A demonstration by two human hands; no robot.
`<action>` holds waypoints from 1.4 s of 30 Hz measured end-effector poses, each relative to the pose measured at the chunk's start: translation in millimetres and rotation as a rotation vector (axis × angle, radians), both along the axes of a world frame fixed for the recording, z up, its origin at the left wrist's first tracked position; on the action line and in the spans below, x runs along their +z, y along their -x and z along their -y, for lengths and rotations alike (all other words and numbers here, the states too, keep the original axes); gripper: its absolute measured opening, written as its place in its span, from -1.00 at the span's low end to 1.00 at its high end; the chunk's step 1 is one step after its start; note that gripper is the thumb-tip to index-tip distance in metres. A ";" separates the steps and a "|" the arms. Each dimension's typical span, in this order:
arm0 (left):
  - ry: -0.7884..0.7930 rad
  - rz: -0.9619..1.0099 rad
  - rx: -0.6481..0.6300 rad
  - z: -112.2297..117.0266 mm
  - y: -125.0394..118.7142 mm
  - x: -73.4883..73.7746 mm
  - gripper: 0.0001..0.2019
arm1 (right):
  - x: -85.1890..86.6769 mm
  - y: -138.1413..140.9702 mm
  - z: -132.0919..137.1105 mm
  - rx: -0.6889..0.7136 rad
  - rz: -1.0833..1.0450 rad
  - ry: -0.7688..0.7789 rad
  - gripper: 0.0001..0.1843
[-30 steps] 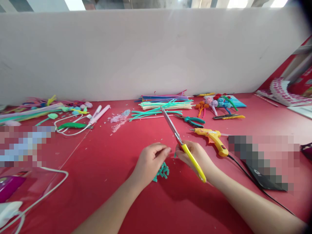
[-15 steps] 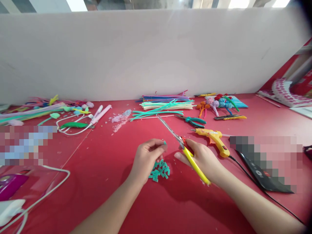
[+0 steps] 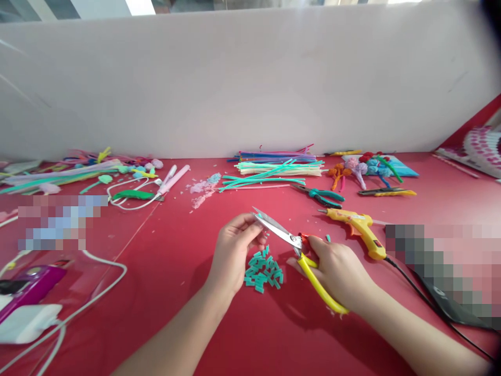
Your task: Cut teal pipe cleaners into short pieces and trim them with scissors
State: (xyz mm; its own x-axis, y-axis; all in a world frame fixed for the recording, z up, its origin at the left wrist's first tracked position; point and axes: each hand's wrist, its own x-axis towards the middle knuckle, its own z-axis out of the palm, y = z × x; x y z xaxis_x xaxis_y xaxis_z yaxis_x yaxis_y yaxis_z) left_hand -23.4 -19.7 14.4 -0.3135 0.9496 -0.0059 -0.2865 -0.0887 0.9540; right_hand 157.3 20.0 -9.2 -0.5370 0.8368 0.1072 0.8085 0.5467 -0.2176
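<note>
My right hand (image 3: pixel 338 269) is closed around scissors (image 3: pixel 279 230) with yellow handles and a red part near the pivot. The blades point left, slightly apart, and their tips reach the fingertips of my left hand (image 3: pixel 235 250). That hand is pinched on a short teal pipe cleaner piece (image 3: pixel 260 215); only its end shows, by the blades. Below, between my hands, lies a loose pile of short teal cut pieces (image 3: pixel 264 271). One more teal piece (image 3: pixel 327 238) rests just beyond my right hand.
Bundles of pipe cleaners (image 3: pixel 274 169) lie along the white board (image 3: pixel 250 89). To the right are teal-handled pliers (image 3: pixel 324 196), a yellow glue gun (image 3: pixel 358 227) and a yellow cutter (image 3: pixel 387 192). A pink styling iron (image 3: pixel 174 180) and white cable (image 3: pixel 121 266) lie left.
The scissors have swung from pointing away up the table to pointing left, with the blades now at my left fingertips. The view has shifted slightly, moving the table things right.
</note>
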 end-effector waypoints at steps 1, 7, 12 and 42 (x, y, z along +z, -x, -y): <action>-0.001 0.003 0.000 0.0 0.0 0.3 -0.95 | 0.3 -0.3 0.1 -0.001 0.004 -0.003 -0.64; -0.005 0.012 -0.013 0.3 0.3 0.1 -0.95 | 0.6 -1.3 0.4 0.010 0.010 -0.024 -0.64; -0.012 0.008 -0.012 -0.5 1.0 -0.9 -0.94 | -1.2 -1.5 0.2 0.019 0.013 -0.048 -0.65; 0.144 -0.179 -0.339 2.0 -14.3 -10.1 -0.83 | 17.3 5.6 -10.2 -0.023 -0.607 0.471 -0.78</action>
State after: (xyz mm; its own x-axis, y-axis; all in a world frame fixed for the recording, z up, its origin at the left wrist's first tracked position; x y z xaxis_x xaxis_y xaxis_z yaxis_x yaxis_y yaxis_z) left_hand -9.1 -21.7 4.2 0.0091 0.9927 -0.1202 -0.1049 0.1205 0.9872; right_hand 151.7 30.1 8.1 -0.4794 0.8775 0.0067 0.4835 0.2705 -0.8325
